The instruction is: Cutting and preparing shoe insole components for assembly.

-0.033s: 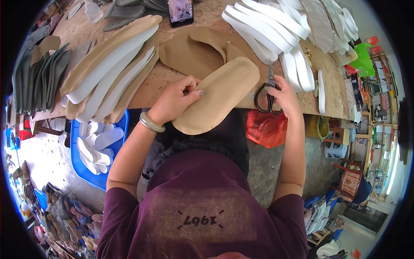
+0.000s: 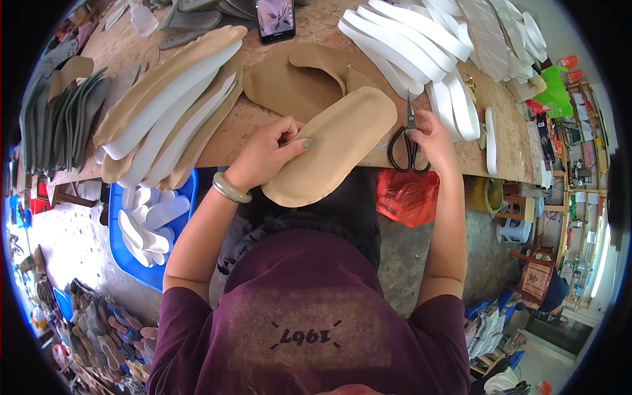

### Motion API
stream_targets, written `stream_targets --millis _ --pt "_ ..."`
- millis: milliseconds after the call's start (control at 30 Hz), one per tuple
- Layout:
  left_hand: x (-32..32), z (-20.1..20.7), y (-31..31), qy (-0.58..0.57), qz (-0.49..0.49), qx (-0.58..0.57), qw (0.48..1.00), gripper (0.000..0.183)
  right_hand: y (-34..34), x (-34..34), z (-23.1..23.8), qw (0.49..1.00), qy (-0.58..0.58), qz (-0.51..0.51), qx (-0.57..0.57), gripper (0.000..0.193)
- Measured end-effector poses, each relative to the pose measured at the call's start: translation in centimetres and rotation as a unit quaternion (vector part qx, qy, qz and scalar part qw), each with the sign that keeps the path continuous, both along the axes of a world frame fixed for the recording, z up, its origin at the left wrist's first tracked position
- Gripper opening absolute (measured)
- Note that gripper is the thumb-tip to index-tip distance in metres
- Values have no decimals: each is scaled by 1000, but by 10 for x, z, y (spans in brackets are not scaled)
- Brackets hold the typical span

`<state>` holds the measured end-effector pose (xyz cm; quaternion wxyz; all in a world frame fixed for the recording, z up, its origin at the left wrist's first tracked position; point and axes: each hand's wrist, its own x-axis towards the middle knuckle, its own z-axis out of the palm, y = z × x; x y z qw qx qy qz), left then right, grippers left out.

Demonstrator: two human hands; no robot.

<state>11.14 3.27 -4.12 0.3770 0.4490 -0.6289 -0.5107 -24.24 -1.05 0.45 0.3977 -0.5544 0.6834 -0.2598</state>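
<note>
My left hand (image 2: pixel 266 151) grips a tan, sole-shaped shoe insole (image 2: pixel 339 148), its thumb on top and the other fingers mostly hidden. The insole slants up to the right over the table's front edge. My right hand (image 2: pixel 434 141) pinches black-handled scissors (image 2: pixel 411 120) near the pivot, just right of the insole. Their blades point away from me, and the insole does not touch them. Behind the insole lie brown, curved pieces of sheet material (image 2: pixel 280 76), partly covered by it.
Tan and white insoles (image 2: pixel 164 99) are stacked at left, beside grey soles (image 2: pixel 56 125). Thick white soles (image 2: pixel 401 39) fill the back right. A phone (image 2: pixel 275 23) stands at the back. Below hang a red bag (image 2: pixel 405 197) and a blue basket (image 2: pixel 135 263) of white pieces.
The scissors have shifted slightly, their blades tilting a little leftward and showing more clearly. My right hand has moved slightly with them. My left hand and the insole stay nearly still.
</note>
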Motion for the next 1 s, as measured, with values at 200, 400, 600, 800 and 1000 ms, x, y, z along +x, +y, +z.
stream_targets --millis 200,400,600,800,1000 --pt "5 -1 -3 59 11 1 998 33 -15 52 2 927 157 187 -285 58" --pt "9 9 -2 108 0 39 993 32 -9 81 -27 954 -199 123 -187 87" --pt "5 6 4 92 26 -51 994 30 -15 75 -21 917 -373 46 -138 72" --pt "5 5 3 88 11 -64 994 29 -20 75 -11 839 -531 27 -115 53" --pt "16 16 6 -15 -37 -141 989 30 -34 76 6 899 -430 36 -78 42"
